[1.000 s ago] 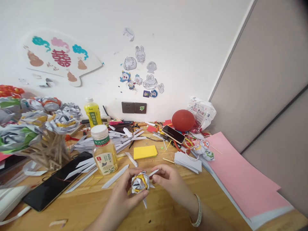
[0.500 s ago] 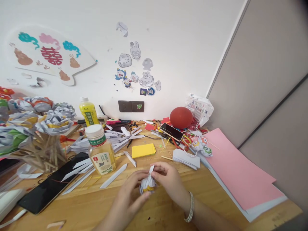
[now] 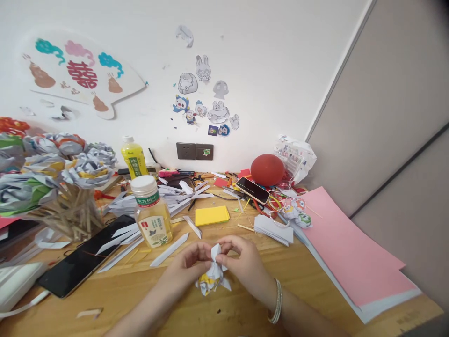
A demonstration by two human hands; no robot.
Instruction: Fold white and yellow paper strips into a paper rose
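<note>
A small white and yellow paper flower (image 3: 209, 282) is between my hands, low over the front of the wooden table. A narrow white paper tip sticks up from it, between my fingers. My left hand (image 3: 191, 262) pinches the flower's upper part from the left, fingers bent. From the right, my right hand (image 3: 240, 257) grips the same white paper with thumb and fingertips; a beaded bracelet circles that wrist. Just beyond lie a yellow paper stack (image 3: 212, 216) and a stack of white paper pieces (image 3: 273, 230).
A tea bottle (image 3: 153, 220) and folded white strips (image 3: 170, 250) stand and lie left of my hands. Finished paper flowers on sticks (image 3: 86, 171) fill a container at far left, beside a black phone (image 3: 80, 262). Pink sheets (image 3: 354, 252) cover the right side; a red balloon (image 3: 267, 170) sits behind.
The flower has been turned so its yellow petals face down and left. My left hand has drawn back to pinch its upper end, where its fingers were spread around it. The view has shifted slightly.
</note>
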